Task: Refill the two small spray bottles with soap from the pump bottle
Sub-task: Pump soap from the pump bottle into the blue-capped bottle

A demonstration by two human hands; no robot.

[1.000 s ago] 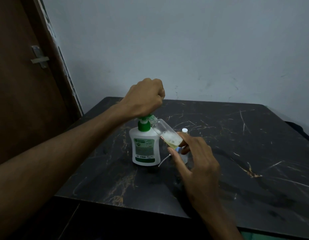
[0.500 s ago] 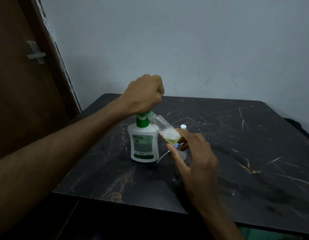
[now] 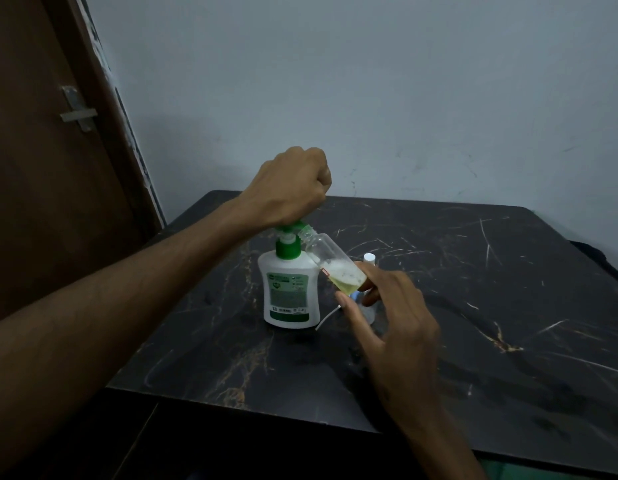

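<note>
A white pump bottle point(image 3: 289, 292) with a green pump head stands on the dark marble table point(image 3: 473, 306). My left hand point(image 3: 290, 188) is a closed fist resting on top of the pump head. My right hand point(image 3: 390, 313) holds a small clear spray bottle point(image 3: 335, 266) tilted, its open neck against the green spout. Yellowish soap with foam sits in that bottle's lower end. A second small bottle with a white cap point(image 3: 369, 258) stands just behind my right hand, mostly hidden. A thin white tube point(image 3: 326, 317) lies beside the pump bottle's base.
A brown door point(image 3: 41, 168) with a metal latch point(image 3: 77, 110) is at the left, beside the table. A pale wall point(image 3: 369, 98) rises behind the table. The table's front edge runs close to my arms.
The view has shifted slightly. Both hands and the bottles keep the same pose, with the small bottle still held at the spout.
</note>
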